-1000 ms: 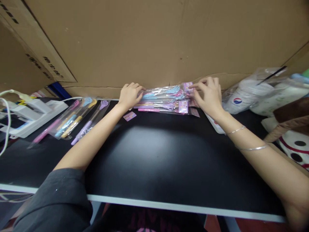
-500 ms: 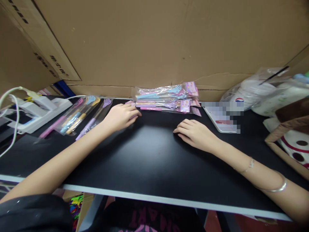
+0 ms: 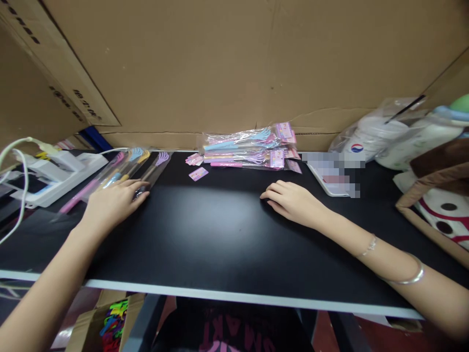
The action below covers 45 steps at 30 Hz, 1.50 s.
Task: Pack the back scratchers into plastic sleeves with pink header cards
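Note:
My left hand (image 3: pixel 112 203) lies flat on a clear bag of pastel long-handled utensils (image 3: pixel 124 168) at the left of the black table (image 3: pixel 227 244); its fingers are spread over the bag's near end. My right hand (image 3: pixel 289 200) rests palm down on the bare tabletop, fingers loosely stretched, holding nothing. Behind it, against the cardboard wall, sits a stack of sealed utensil packs (image 3: pixel 247 146) with pink labels. A small pink label card (image 3: pixel 198 174) lies loose near that stack.
A white power strip with cables (image 3: pixel 51 173) sits far left. A white tray (image 3: pixel 330 178) and plastic-wrapped white cups (image 3: pixel 370 139) stand at right, beside a brown bag (image 3: pixel 436 195). Cardboard (image 3: pixel 234 63) walls the back. A box of coloured pieces (image 3: pixel 113 320) is under the table.
Both hands left the stack at the back. My left hand swung left onto the loose utensil bag; my right hand came down flat on the table.

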Each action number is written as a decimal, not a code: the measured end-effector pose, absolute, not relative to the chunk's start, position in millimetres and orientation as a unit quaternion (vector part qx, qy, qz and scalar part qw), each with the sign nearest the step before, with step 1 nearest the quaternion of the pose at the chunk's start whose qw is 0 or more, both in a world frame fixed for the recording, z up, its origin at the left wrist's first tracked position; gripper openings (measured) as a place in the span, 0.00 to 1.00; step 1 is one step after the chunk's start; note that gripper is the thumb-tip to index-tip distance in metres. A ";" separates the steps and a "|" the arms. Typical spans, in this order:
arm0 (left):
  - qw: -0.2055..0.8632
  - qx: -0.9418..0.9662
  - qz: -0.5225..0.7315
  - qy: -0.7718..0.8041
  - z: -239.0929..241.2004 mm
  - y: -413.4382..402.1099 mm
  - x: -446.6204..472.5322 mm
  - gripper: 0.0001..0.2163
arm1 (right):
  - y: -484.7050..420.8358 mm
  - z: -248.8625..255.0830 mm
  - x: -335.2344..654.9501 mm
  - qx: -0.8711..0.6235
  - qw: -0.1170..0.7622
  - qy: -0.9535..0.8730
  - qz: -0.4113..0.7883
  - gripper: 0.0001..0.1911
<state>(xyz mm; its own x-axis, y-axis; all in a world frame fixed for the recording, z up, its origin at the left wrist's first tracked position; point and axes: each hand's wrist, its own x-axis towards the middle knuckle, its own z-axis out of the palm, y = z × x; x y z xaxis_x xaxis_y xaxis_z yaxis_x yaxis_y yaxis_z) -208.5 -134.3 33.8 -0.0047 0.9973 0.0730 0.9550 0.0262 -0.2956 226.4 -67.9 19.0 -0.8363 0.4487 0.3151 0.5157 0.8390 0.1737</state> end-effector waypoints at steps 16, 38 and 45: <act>0.017 -0.746 -0.123 -0.655 16.9 -218.1 -199.5 0.20 | -69.8 24.4 229.7 -0.267 0.134 -0.952 -0.072 0.15; 0.001 -0.926 -0.150 -0.347 32.2 -215.7 -72.1 0.15 | -70.0 22.2 227.7 -0.269 0.139 -0.951 -0.059 0.13; -0.029 -0.960 -0.100 -0.261 36.3 -188.3 -46.2 0.16 | -69.6 21.1 228.4 -0.268 0.139 -0.951 -0.064 0.12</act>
<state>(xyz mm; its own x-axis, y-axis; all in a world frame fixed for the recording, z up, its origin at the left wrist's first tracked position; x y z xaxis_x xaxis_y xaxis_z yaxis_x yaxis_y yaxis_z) -46.2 -188.3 36.3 0.8434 0.5076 0.1760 0.4960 -0.8616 0.1078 228.4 -69.6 21.1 -0.8177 0.4925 0.2979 0.5279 0.8480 0.0473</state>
